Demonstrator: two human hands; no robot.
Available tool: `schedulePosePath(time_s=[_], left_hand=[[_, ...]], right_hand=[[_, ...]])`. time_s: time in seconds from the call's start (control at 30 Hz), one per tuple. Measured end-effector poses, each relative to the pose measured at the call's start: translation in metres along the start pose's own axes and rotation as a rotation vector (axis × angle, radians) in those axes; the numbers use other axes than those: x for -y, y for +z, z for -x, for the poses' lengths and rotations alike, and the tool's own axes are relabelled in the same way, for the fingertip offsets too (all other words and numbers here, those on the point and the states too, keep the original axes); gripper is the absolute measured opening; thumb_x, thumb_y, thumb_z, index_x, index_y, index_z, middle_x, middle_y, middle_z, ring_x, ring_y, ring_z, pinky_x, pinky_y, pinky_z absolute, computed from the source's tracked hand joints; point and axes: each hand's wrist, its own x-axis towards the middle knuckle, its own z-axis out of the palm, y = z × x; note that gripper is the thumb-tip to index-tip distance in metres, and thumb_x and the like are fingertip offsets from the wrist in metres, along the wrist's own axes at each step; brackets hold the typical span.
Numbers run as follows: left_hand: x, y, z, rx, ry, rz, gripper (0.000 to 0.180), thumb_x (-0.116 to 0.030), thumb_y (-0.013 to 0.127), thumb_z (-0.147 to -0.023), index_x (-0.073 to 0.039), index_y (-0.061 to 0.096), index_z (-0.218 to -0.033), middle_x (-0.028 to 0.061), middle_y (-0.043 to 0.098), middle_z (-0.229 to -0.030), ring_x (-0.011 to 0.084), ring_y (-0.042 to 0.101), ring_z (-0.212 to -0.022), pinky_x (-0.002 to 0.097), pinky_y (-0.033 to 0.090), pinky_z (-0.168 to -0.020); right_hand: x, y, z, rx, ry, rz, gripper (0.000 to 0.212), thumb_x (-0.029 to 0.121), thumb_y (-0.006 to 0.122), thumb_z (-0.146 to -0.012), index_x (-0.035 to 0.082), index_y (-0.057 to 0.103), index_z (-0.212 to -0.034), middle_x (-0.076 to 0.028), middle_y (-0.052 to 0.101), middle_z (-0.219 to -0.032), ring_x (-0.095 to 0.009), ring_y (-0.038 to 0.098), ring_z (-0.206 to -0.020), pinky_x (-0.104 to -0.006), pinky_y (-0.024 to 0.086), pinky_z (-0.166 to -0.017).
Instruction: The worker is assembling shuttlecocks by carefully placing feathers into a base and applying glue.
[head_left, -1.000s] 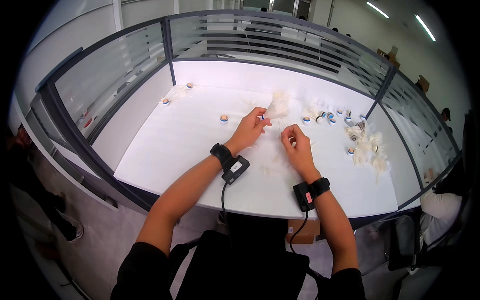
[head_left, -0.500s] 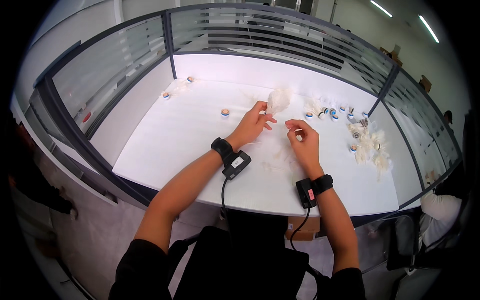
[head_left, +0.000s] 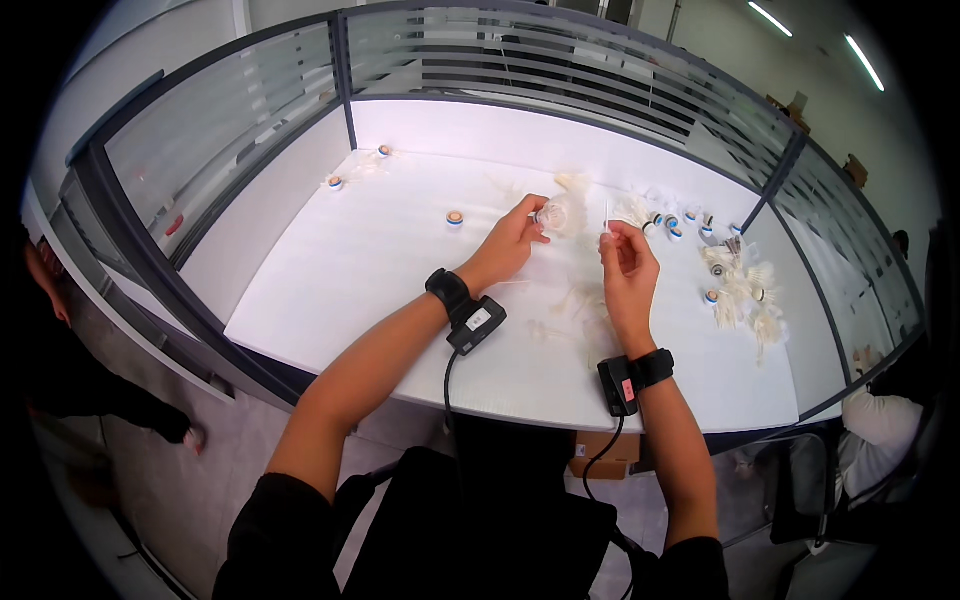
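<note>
My left hand (head_left: pixel 512 245) is closed on a white feather shuttlecock (head_left: pixel 561 214), its skirt pointing away to the right. To the right of it, my right hand (head_left: pixel 630 268) pinches a thin white feather (head_left: pixel 606 212) between thumb and fingertips, held upright and apart from the shuttlecock. Loose pale feathers (head_left: pixel 571 300) lie on the white table (head_left: pixel 380 290) below and between my hands. A single cork base with a blue band (head_left: pixel 455 219) stands to the left of my left hand.
Several cork bases (head_left: pixel 676 234) and a heap of feathers (head_left: pixel 741 290) lie on the right. Two more bases (head_left: pixel 335 183) sit at the far left corner. A partition (head_left: pixel 560 140) with glass panels surrounds the table. Cables hang from the black devices strapped to my wrists.
My right hand has moved right and up and now shows a thin feather in its pinch. The shuttlecock in my left hand has turned and dipped. At left, a person's leg has shifted.
</note>
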Motion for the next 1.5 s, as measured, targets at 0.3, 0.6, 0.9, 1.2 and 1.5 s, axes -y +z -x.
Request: schedulePosePath(time_s=[0.3, 0.6, 0.9, 1.2, 1.5], left_hand=[[0.003, -0.004, 0.000, -0.021, -0.002, -0.161, 0.036, 0.005, 0.039, -0.101, 0.001, 0.047, -0.136, 0.0133, 0.057, -0.124, 0.0210, 0.061, -0.109, 0.0337, 0.054, -0.094], [0.000, -0.007, 0.003, -0.045, 0.066, -0.183, 0.046, 0.014, 0.037, -0.096, -0.005, 0.059, -0.132, 0.0131, 0.054, -0.125, 0.0236, 0.057, -0.112, 0.0324, 0.055, -0.092], [-0.006, -0.006, 0.003, 0.038, 0.080, -0.234, 0.048, 0.014, 0.038, -0.094, -0.007, 0.062, -0.130, 0.0124, 0.054, -0.126, 0.0243, 0.056, -0.114, 0.0318, 0.053, -0.091], [-0.010, -0.006, 0.004, 0.093, 0.060, -0.242, 0.047, 0.014, 0.037, -0.096, -0.007, 0.063, -0.130, 0.0113, 0.052, -0.126, 0.0232, 0.056, -0.113, 0.0317, 0.054, -0.091], [-0.008, -0.005, 0.003, 0.093, 0.059, -0.205, 0.046, 0.014, 0.038, -0.097, -0.007, 0.063, -0.130, 0.0115, 0.052, -0.126, 0.0234, 0.056, -0.113, 0.0317, 0.055, -0.091]], right_hand=[[0.008, 0.002, 0.005, 0.307, 0.192, -0.013, 0.015, 0.014, 0.060, -0.102, 0.003, 0.058, -0.094, 0.005, 0.055, -0.071, -0.002, 0.046, -0.059, -0.0212, 0.036, -0.052], [0.005, 0.001, 0.005, 0.237, 0.202, 0.030, 0.011, 0.010, 0.062, -0.096, 0.002, 0.062, -0.089, 0.006, 0.054, -0.068, -0.001, 0.041, -0.057, -0.0210, 0.031, -0.051], [-0.003, -0.001, 0.004, 0.246, 0.123, 0.185, 0.011, 0.013, 0.068, -0.093, 0.002, 0.072, -0.094, 0.007, 0.045, -0.062, -0.002, 0.034, -0.055, -0.0236, 0.026, -0.049], [0.000, -0.004, 0.003, 0.317, 0.232, 0.229, 0.011, 0.010, 0.065, -0.097, 0.000, 0.071, -0.097, 0.009, 0.053, -0.074, 0.000, 0.039, -0.064, -0.0200, 0.030, -0.055], [-0.003, -0.003, 0.004, 0.300, 0.201, 0.243, 0.011, 0.009, 0.065, -0.097, 0.000, 0.070, -0.095, 0.008, 0.056, -0.077, 0.000, 0.043, -0.067, -0.0197, 0.033, -0.058]])
